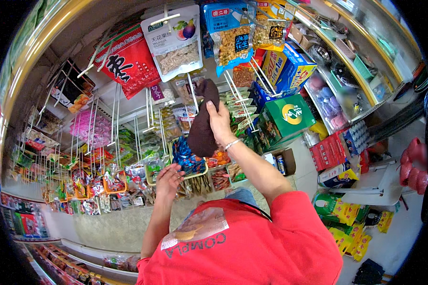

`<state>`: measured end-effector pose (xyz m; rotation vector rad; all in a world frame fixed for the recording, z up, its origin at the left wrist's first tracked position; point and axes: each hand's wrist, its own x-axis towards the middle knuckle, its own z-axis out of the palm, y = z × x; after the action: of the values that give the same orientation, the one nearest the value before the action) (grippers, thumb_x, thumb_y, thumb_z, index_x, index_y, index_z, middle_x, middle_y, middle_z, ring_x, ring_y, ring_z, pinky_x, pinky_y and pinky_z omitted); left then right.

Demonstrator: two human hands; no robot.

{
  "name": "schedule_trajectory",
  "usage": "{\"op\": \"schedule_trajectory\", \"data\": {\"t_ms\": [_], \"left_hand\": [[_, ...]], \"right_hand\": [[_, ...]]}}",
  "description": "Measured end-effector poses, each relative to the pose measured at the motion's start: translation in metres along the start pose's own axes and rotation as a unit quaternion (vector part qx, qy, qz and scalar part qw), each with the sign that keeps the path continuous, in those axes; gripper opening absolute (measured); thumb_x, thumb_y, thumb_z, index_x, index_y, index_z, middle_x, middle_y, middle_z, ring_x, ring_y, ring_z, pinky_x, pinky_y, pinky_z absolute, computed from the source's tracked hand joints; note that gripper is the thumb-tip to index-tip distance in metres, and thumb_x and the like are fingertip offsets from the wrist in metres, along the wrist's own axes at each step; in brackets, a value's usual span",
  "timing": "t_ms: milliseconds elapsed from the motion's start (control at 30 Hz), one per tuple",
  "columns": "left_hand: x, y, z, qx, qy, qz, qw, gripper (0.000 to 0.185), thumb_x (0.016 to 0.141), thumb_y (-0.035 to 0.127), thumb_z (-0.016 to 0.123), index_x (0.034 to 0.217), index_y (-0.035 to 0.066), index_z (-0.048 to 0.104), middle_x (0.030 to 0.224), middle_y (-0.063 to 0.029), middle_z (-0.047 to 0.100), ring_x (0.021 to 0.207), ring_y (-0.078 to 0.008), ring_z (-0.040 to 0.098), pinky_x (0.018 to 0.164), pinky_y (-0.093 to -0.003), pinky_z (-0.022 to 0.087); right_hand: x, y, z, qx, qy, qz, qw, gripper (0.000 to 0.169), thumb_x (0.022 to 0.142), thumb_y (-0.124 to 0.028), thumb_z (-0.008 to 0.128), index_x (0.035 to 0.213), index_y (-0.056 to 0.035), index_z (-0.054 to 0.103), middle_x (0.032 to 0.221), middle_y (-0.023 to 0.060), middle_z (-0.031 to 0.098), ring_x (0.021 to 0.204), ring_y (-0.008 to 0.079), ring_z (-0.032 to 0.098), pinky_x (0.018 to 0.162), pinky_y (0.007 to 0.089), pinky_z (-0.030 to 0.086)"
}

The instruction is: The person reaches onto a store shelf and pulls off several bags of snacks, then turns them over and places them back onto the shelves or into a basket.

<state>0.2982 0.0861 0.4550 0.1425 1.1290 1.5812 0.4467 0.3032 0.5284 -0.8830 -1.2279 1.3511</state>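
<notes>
My right hand [220, 123], with a bracelet at the wrist, grips a dark brown cloth [202, 133]. The cloth hangs down in front of a snack rack, partly covering a basket of blue-wrapped sweets [185, 155]. Lower and to the left, my left hand [167, 182] holds nothing, its fingers apart and slightly curled near that basket's front edge. Above the cloth hang a white pouch with a fig picture [174, 44] and a blue-topped bag of peanuts [232, 39] on metal display hooks. Whether the cloth touches the hook [192, 91] behind it, I cannot tell.
Long metal hooks [117, 117] jut out across the rack. A red snack bag [123, 60] hangs at upper left. Orange baskets [115, 183] line the lower shelf. On the right stand a green carton [287, 117], an egg tray [356, 137] and a glass-fronted case [363, 85].
</notes>
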Motion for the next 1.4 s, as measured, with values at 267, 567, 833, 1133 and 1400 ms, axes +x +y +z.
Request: {"op": "schedule_trajectory", "data": {"t_ms": [267, 567, 833, 1133, 1400], "left_hand": [[-0.012, -0.01, -0.014, 0.009, 0.003, -0.009, 1.0, 0.026, 0.087, 0.012, 0.056, 0.11, -0.001, 0.054, 0.102, -0.0143, 0.063, 0.084, -0.0259, 0.064, 0.071, -0.0351, 0.051], [-0.034, 0.003, -0.012, 0.033, 0.054, 0.053, 0.997, 0.023, 0.087, 0.011, 0.058, 0.107, 0.0, 0.056, 0.101, -0.0131, 0.063, 0.08, -0.0225, 0.065, 0.067, -0.0312, 0.052], [-0.047, 0.023, 0.015, 0.1, 0.067, 0.144, 0.982, 0.02, 0.087, 0.008, 0.055, 0.106, 0.0, 0.057, 0.099, -0.0105, 0.062, 0.079, -0.0189, 0.064, 0.068, -0.0288, 0.051], [-0.035, 0.001, 0.052, 0.175, -0.012, 0.102, 0.979, 0.023, 0.086, 0.009, 0.057, 0.107, 0.0, 0.057, 0.1, -0.012, 0.064, 0.08, -0.0194, 0.064, 0.068, -0.0288, 0.05], [-0.025, -0.011, 0.063, 0.209, -0.052, 0.1, 0.971, 0.019, 0.088, 0.007, 0.054, 0.106, 0.001, 0.057, 0.098, -0.0099, 0.064, 0.081, -0.0189, 0.064, 0.067, -0.0295, 0.051]], "right_hand": [[-0.074, 0.074, -0.061, 0.078, 0.024, 0.152, 0.985, 0.036, 0.092, -0.031, 0.053, 0.106, 0.0022, 0.056, 0.09, 0.0021, 0.057, 0.078, 0.0111, 0.049, 0.072, 0.0273, 0.042], [-0.107, 0.06, -0.073, 0.158, -0.054, 0.366, 0.916, 0.038, 0.089, -0.037, 0.058, 0.107, -0.0031, 0.058, 0.097, 0.0025, 0.06, 0.087, 0.0129, 0.055, 0.078, 0.0271, 0.044], [-0.101, 0.069, -0.063, 0.111, -0.071, 0.221, 0.966, 0.042, 0.091, -0.036, 0.054, 0.11, 0.0014, 0.055, 0.102, 0.0053, 0.057, 0.089, 0.0142, 0.051, 0.084, 0.028, 0.04], [-0.053, -0.042, -0.112, -0.107, 0.122, -0.16, 0.974, 0.042, 0.094, -0.022, 0.048, 0.125, 0.0055, 0.043, 0.117, 0.0107, 0.054, 0.101, 0.0162, 0.05, 0.091, 0.0297, 0.038], [0.019, -0.018, -0.098, -0.304, 0.035, -0.27, 0.913, 0.033, 0.078, -0.022, 0.07, 0.094, 0.0013, 0.053, 0.078, 0.0193, 0.06, 0.069, 0.0364, 0.059, 0.062, 0.0404, 0.047]]}}
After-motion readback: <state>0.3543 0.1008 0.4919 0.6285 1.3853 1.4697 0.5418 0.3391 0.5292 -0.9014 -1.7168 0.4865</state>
